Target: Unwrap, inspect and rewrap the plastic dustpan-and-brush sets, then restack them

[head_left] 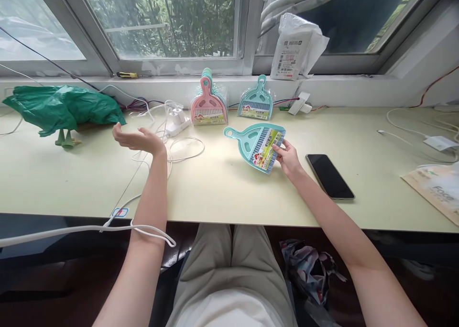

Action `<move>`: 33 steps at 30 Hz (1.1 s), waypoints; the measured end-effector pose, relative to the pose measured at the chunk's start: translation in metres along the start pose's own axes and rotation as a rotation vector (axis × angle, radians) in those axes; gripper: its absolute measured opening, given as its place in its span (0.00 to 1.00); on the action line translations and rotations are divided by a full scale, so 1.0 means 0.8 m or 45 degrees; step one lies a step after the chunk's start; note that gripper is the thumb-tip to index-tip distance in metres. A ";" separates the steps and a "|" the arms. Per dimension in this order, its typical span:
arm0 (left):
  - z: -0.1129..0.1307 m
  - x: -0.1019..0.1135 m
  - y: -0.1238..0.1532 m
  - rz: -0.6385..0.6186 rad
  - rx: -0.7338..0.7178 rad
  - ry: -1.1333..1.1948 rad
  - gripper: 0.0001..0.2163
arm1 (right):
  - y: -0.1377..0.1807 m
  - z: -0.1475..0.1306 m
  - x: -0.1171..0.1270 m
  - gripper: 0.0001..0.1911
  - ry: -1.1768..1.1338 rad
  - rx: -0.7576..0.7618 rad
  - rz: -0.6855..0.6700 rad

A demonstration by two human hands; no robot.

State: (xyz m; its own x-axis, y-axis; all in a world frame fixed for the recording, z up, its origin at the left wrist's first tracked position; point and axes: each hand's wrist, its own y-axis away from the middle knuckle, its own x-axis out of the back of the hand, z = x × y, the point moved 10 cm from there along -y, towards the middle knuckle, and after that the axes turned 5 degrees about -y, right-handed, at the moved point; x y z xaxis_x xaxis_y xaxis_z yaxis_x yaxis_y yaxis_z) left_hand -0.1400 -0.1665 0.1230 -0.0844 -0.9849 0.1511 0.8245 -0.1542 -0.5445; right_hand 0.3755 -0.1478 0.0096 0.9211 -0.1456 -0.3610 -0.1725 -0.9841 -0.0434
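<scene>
My right hand (288,158) pinches the brush end of a teal dustpan-and-brush set (247,144) with a printed card label. The set is tilted above the middle of the table, its looped handle pointing left. My left hand (139,139) is raised at the left with curved fingers apart, holding nothing, close to a green plastic bag (60,108). Against the back wall stand a pink dustpan set (207,102), with teal ones behind it, and a teal set (256,102) in clear wrap.
A phone (330,176) lies to the right of my right hand. White cables (186,147) and a power strip (178,125) lie near my left hand; one cable loops across my left forearm. A tissue pack (433,190) is at the right edge. A white package (292,49) stands on the sill.
</scene>
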 end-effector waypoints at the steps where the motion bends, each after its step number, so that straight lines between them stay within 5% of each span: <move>1: 0.005 0.003 0.001 0.035 -0.047 -0.001 0.20 | -0.001 0.002 0.001 0.26 -0.008 -0.005 0.006; 3: 0.027 -0.004 0.016 -0.013 -0.195 0.075 0.19 | -0.002 0.005 0.002 0.25 -0.026 -0.011 0.018; 5: 0.051 -0.038 0.049 -0.330 -0.263 0.225 0.15 | -0.002 0.008 0.002 0.24 -0.040 -0.010 0.031; 7: 0.067 -0.089 0.114 -0.888 -0.152 0.396 0.12 | 0.000 0.011 0.000 0.24 -0.048 -0.007 0.041; 9: 0.078 -0.125 0.219 -1.603 0.072 0.523 0.14 | 0.002 0.014 -0.004 0.23 -0.055 -0.012 0.040; 11: 0.081 -0.122 0.311 -2.080 0.311 0.565 0.22 | 0.004 0.018 -0.009 0.23 -0.066 -0.017 0.028; 14: 0.083 -0.095 0.382 -2.340 0.486 0.668 0.33 | 0.007 0.019 -0.015 0.22 -0.073 -0.021 -0.011; 18: 0.089 -0.079 0.395 -2.380 0.472 0.888 0.29 | 0.007 0.021 -0.026 0.19 -0.031 -0.069 -0.112; 23: 0.066 -0.106 0.359 -2.056 0.516 0.837 0.21 | 0.011 0.040 -0.040 0.09 0.178 -0.258 -0.240; 28: 0.046 -0.124 0.327 -1.782 0.475 0.786 0.12 | 0.017 0.051 -0.047 0.13 0.348 -0.360 -0.366; 33: 0.037 -0.129 0.316 -1.670 0.438 0.724 0.09 | -0.006 0.022 -0.007 0.12 0.147 -0.164 -0.095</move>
State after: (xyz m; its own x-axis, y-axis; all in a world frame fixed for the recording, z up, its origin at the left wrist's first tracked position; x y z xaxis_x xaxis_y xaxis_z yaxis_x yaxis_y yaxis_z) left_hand 0.0933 -0.1014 -0.0059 -0.9977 -0.0675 -0.0109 0.0680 -0.9966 -0.0456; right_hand 0.3647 -0.1400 -0.0046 0.9649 -0.0755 -0.2514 -0.0632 -0.9964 0.0564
